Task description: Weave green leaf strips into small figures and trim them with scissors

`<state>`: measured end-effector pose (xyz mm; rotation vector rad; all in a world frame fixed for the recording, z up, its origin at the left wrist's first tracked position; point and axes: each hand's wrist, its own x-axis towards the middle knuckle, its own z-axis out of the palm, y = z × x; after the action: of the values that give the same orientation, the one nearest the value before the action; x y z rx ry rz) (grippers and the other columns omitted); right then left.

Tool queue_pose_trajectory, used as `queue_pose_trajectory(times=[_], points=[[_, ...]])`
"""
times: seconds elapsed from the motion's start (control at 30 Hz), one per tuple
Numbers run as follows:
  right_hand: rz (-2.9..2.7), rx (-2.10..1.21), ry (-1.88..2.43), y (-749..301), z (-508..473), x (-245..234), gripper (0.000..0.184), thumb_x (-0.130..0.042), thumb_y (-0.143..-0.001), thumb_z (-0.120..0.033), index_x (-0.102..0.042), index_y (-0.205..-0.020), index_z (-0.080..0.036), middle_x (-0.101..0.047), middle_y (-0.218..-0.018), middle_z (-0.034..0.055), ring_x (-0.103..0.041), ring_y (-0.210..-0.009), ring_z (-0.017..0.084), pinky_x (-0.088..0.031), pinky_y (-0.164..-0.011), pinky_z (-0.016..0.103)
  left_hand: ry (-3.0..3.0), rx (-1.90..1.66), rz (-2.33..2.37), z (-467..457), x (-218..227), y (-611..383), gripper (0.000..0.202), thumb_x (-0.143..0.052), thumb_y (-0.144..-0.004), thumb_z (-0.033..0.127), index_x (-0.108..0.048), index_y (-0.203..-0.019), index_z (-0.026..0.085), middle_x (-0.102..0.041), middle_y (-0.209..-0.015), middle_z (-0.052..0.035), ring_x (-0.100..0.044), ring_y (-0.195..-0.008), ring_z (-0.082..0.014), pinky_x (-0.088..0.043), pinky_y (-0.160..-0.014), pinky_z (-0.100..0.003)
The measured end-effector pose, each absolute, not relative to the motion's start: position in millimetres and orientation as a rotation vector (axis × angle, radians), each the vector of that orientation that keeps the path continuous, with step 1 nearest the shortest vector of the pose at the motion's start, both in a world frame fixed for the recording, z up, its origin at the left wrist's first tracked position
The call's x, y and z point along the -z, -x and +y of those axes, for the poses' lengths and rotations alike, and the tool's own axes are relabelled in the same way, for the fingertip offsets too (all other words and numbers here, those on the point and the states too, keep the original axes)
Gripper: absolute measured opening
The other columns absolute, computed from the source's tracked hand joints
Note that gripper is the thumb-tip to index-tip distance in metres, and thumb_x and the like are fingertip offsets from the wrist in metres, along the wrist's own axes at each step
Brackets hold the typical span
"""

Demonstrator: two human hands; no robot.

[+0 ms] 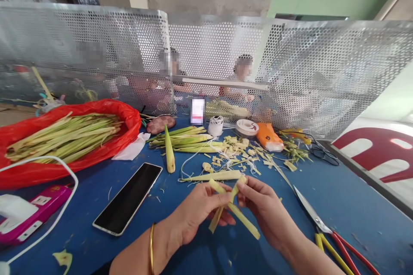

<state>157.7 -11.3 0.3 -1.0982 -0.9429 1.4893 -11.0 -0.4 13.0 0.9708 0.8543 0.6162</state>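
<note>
My left hand (206, 206) pinches pale green leaf strips (244, 220) where they cross, thumb on top. Between finger and thumb, my right hand (263, 202) grips the upper end of one strip, close beside the left. The strips form a rough X above the blue table. Just beyond my fingers lies a flat leaf piece (219, 176) with white thread near it. Scissors (318, 221) with red and yellow handles rest to the right of my right hand, blades spread. A gold bangle (151, 247) circles my left wrist.
At left, a red plastic bag (129, 114) holds long leaves (64, 137); a black phone (129, 197) and a magenta power strip (35, 215) lie nearer. Leaf scraps (238, 150), a tape roll (247, 128) and an orange packet (269, 136) sit before the perforated metal screen (216, 43). People sit behind it.
</note>
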Motion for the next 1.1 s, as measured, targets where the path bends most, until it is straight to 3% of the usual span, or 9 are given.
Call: queue_pose_trajectory(times=[0.13, 0.33, 0.43, 0.63, 0.73, 0.83, 0.93, 1.03, 1.1], points=[[-1.061, -1.299, 1.146, -155, -12, 2, 0.034, -0.076, -0.072, -0.046, -0.062, -0.064, -0.016, -0.056, -0.058, -0.0022, -0.047, -0.057, 0.01, -0.039, -0.059, 0.022, -0.843, -0.573, 0.84, -2, -8, 10, 0.045, -0.067, -0.074, 0.056, -0.07, -0.091, 0.014, -0.069, -0.083, -0.0068, -0.066, -0.061, -0.0124, -0.048, -0.06, -0.023], [-1.11, -1.278, 1.165, -152, -16, 2, 0.034, -0.074, -0.07, -0.044, -0.058, -0.057, -0.017, -0.055, -0.053, -0.0019, -0.046, -0.053, 0.011, -0.038, -0.055, 0.025, -0.874, -0.562, 0.893, -5, -6, 4, 0.025, -0.074, -0.069, 0.036, -0.072, -0.078, 0.013, -0.055, -0.059, 0.0024, -0.044, -0.043, -0.0035, -0.029, -0.041, -0.016], [-1.096, -1.176, 1.218, -152, -16, 5, 0.033, -0.071, -0.072, -0.041, -0.053, -0.054, -0.018, -0.05, -0.05, -0.0039, -0.043, -0.051, 0.01, -0.035, -0.053, 0.025, -0.911, -0.534, 0.921, -6, -7, 2, 0.022, -0.073, -0.067, 0.032, -0.072, -0.075, 0.012, -0.05, -0.055, 0.0038, -0.04, -0.041, -0.0036, -0.025, -0.04, -0.018], [-1.204, -1.084, 1.318, -158, -8, 12, 0.029, -0.064, -0.076, -0.039, -0.052, -0.057, -0.02, -0.048, -0.052, -0.0039, -0.042, -0.052, 0.012, -0.035, -0.053, 0.026, -0.993, -0.497, 0.991, -7, -7, 3, 0.027, -0.074, -0.064, 0.036, -0.072, -0.075, 0.011, -0.054, -0.057, 0.0018, -0.042, -0.046, -0.0057, -0.025, -0.043, -0.02], [-1.402, -0.93, 1.33, -165, -4, 5, 0.016, -0.064, -0.075, -0.035, -0.065, -0.079, -0.019, -0.062, -0.073, 0.0021, -0.056, -0.07, 0.017, -0.043, -0.062, 0.028, -1.006, -0.446, 0.993, -7, -8, 5, 0.038, -0.073, -0.065, 0.046, -0.072, -0.083, 0.012, -0.057, -0.063, 0.0007, -0.043, -0.048, -0.0059, -0.024, -0.044, -0.021], [-1.679, -0.831, 1.297, -169, -7, -6, 0.024, -0.064, -0.077, -0.031, -0.07, -0.099, -0.024, -0.066, -0.101, 0.0054, -0.058, -0.093, 0.021, -0.045, -0.069, 0.029, -1.018, -0.396, 0.964, -7, -7, 4, 0.042, -0.068, -0.07, 0.052, -0.071, -0.084, 0.013, -0.054, -0.06, 0.0027, -0.042, -0.046, -0.0055, -0.022, -0.044, -0.021], [-1.868, -0.872, 1.269, -166, -13, -10, 0.011, -0.062, -0.081, -0.03, -0.07, -0.079, -0.023, -0.068, -0.083, 0.002, -0.06, -0.081, 0.019, -0.045, -0.076, 0.032, -1.093, -0.369, 0.97, -9, -3, 2, 0.033, -0.066, -0.071, 0.046, -0.068, -0.071, 0.013, -0.048, -0.05, 0.005, -0.04, -0.043, -0.0061, -0.021, -0.043, -0.022], [-1.871, -0.818, 1.271, -160, -17, -8, 0.017, -0.06, -0.082, -0.024, -0.062, -0.065, -0.022, -0.066, -0.068, -0.0027, -0.06, -0.069, 0.016, -0.035, -0.099, 0.041, -1.18, -0.34, 0.99, -10, -2, 0, 0.03, -0.063, -0.072, 0.042, -0.068, -0.067, 0.013, -0.064, -0.062, -0.0017, -0.044, -0.044, -0.0066, -0.024, -0.043, -0.023], [-1.825, -0.767, 1.28, -157, -18, -5, 0.019, -0.058, -0.082, -0.021, -0.06, -0.063, -0.023, -0.066, -0.069, -0.0029, -0.061, -0.069, 0.016, -0.028, -0.105, 0.044, -1.22, -0.343, 1.0, -11, -4, -1, 0.032, -0.062, -0.073, 0.043, -0.071, -0.069, 0.012, -0.071, -0.074, -0.0061, -0.047, -0.045, -0.0068, -0.027, -0.045, -0.022]])
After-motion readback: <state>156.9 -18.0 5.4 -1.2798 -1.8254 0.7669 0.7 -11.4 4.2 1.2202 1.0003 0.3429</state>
